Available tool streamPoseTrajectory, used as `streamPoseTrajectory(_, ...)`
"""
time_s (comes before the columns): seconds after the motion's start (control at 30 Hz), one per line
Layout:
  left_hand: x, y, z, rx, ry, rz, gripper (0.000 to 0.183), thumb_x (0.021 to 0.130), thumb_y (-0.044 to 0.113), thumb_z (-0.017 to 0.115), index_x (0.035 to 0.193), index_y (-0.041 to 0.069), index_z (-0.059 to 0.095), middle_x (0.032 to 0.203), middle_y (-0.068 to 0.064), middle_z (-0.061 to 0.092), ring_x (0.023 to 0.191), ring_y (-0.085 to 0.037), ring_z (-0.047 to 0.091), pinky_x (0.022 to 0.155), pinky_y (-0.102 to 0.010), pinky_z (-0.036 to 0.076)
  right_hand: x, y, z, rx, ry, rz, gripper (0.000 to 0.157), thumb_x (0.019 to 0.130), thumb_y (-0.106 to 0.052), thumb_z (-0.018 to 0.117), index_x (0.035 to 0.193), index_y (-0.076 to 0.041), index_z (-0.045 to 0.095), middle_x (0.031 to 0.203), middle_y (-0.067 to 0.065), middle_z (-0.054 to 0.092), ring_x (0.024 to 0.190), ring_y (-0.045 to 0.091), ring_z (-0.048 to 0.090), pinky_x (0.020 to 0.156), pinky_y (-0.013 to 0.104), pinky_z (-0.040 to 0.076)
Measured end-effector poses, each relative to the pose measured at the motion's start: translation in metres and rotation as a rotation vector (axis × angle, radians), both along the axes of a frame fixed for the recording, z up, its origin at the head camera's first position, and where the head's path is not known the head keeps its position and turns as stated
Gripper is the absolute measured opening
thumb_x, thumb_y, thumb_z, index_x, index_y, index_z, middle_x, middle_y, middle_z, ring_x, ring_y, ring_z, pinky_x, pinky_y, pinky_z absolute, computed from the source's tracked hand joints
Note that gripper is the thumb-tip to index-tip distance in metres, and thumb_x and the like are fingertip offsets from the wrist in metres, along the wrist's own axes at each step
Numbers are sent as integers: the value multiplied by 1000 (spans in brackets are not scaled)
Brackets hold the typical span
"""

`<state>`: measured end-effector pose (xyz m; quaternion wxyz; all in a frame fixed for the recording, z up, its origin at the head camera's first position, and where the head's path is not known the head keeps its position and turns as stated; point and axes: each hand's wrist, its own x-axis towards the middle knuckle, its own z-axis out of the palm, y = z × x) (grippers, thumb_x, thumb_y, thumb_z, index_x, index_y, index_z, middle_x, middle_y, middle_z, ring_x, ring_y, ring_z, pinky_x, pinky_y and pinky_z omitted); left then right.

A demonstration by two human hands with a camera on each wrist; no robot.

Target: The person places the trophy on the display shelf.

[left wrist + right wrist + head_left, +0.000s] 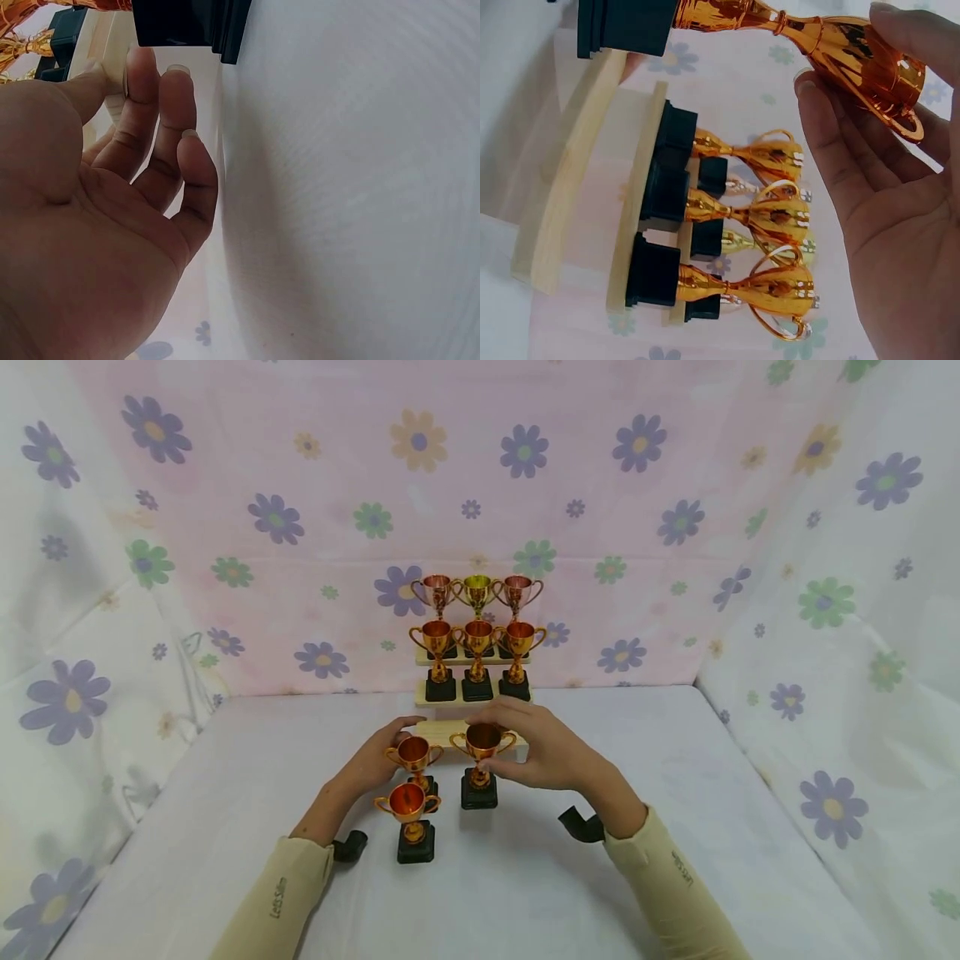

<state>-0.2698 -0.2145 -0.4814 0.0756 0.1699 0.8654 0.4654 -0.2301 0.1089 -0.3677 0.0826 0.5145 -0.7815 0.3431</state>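
Observation:
My right hand (551,747) holds a bronze-orange toy trophy (480,789) by its cup, fingers and thumb around the bowl. In the right wrist view the trophy (840,45) has its black base beyond the bottom step (562,195) of a tiered wooden stand. The left hand (371,764) pinches the left end of that bottom step (442,729) between thumb and fingers, as the left wrist view shows. Right beside the left hand stands another orange trophy (414,752), partly covering its fingers. Nearer the front is a third orange trophy (408,802), upright on the white cloth.
On the stand's middle step is a row of orange trophies (477,639). The top step carries two pinkish trophies (517,589) around a gold-yellow trophy (478,589). Black curved pieces (581,825) show beside both sleeves. Flowered cloth walls (322,527) enclose the back and sides.

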Motion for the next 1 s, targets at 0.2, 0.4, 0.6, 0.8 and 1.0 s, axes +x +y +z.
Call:
streamPoseTrajectory(0.2, 1, 1, 1, 1, -2, 7, 73, 93, -16, 55, 160, 7, 40, 117, -15, 74, 103, -25, 69, 104, -54, 53, -8, -1, 4, -37, 10, -14, 50, 94, -21, 82, 140, -13, 65, 129, 0, 65, 108, 11, 64, 87, 29, 59)
streamPoseTrajectory(0.4, 3, 2, 0, 25, -29, 15, 72, 94, -16, 54, 160, 6, 40, 115, -14, 74, 103, -24, 70, 106, -54, 52, -15, -6, 2, -73, 12, -52, 49, 93, -21, 83, 138, -11, 67, 130, 1, 65, 110, 13, 64, 89, 34, 60)
streamPoseTrajectory(0.6, 3, 2, -4, 28, -22, 10, 70, 95, -15, 53, 160, 6, 39, 112, -12, 74, 101, -22, 70, 106, -55, 51, -23, -12, 4, -86, 50, -94, 51, 91, -19, 85, 138, -9, 67, 130, 4, 66, 116, 18, 64, 99, 42, 55)
streamPoseTrajectory(0.8, 2, 2, -2, 3, -13, 22, 68, 97, -13, 54, 160, 8, 40, 118, -14, 74, 106, -25, 70, 108, -58, 49, -32, -21, 15, -37, 82, -115, 50, 91, -19, 85, 136, -7, 68, 131, 6, 66, 120, 21, 63, 101, 42, 54)
streamPoseTrajectory(1.0, 0, 3, -2, -21, -14, 34, 69, 97, -13, 53, 160, 10, 40, 118, -14, 74, 109, -26, 69, 110, -59, 48, -42, -31, 21, 43, 79, -147, 49, 92, -21, 84, 136, -7, 67, 132, 7, 66, 120, 21, 63, 104, 41, 54)
